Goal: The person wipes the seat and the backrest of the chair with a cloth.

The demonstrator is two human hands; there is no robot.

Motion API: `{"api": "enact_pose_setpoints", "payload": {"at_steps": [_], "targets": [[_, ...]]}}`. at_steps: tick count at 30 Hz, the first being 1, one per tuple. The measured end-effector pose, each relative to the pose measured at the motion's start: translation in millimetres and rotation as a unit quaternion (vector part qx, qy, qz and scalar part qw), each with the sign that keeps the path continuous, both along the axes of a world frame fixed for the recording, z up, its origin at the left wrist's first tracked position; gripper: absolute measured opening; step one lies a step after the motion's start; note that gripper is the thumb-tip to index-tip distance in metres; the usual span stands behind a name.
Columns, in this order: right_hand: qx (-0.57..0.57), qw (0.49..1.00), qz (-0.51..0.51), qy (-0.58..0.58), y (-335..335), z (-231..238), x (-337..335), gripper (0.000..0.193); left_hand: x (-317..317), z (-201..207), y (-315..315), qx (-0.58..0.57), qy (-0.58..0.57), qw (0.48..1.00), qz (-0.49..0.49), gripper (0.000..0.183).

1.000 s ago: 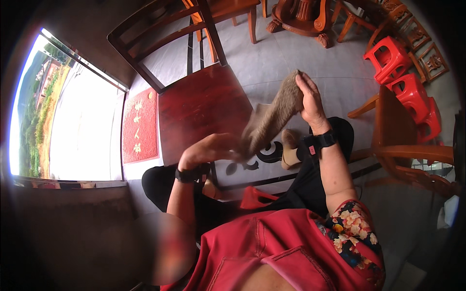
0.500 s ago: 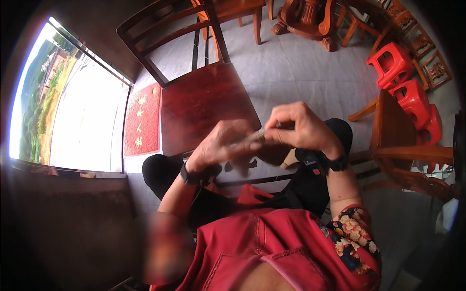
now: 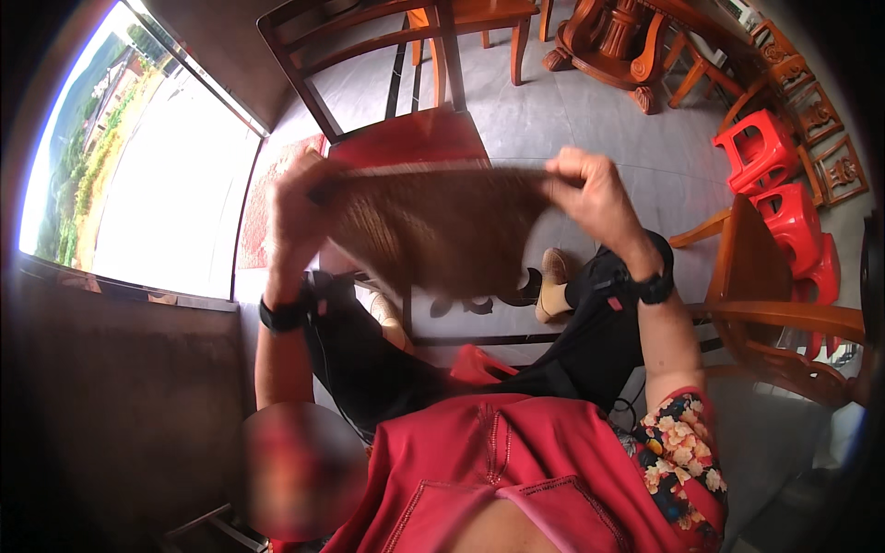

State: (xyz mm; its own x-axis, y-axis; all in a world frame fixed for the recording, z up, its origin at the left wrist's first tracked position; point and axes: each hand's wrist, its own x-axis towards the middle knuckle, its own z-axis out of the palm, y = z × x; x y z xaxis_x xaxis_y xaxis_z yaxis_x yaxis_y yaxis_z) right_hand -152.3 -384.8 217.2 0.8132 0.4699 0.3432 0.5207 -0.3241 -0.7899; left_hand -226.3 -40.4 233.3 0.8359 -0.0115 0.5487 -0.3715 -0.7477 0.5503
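A brown, ribbed piece of knit cloth [image 3: 438, 217] hangs spread out between my hands, its upper edge pulled almost straight. My left hand [image 3: 300, 207] is closed on one upper corner, and my right hand [image 3: 590, 189] pinches the other. The lower part of the cloth sags and is smeared by motion, so its exact shape is hard to make out. It hangs in front of a wooden chair's dark red seat [image 3: 410, 138] and hides the seat's near part.
Beyond the cloth stands the chair's slatted back [image 3: 369, 51]. Several red plastic stools [image 3: 761, 152] and a wooden armchair [image 3: 751, 253] are at the right. A carved table base [image 3: 613, 41] stands farther off. On the left are a red mat [image 3: 272, 198] and a bright doorway [image 3: 166, 184].
My hands were close together over the chair seat. They have drawn wide apart and a little farther away, and the brown cloth is now stretched between them.
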Motion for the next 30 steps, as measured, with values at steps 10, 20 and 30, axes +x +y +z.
{"api": "enact_pose_setpoints", "payload": {"at_steps": [10,20,30], "targets": [[-0.025,0.991,0.019,-0.133,28,2,25,0.023,-3,-14,37,-0.026,0.122,0.987,-0.098,0.022],[-0.177,0.975,0.099,0.093,11,-120,4,0.018,-18,-120,42,0.040,0.462,0.873,-0.149,0.028],[-0.028,0.995,-0.004,0.093,46,-152,109,0.046,42,-158,61,0.034,0.189,0.979,0.061,0.030]]}}
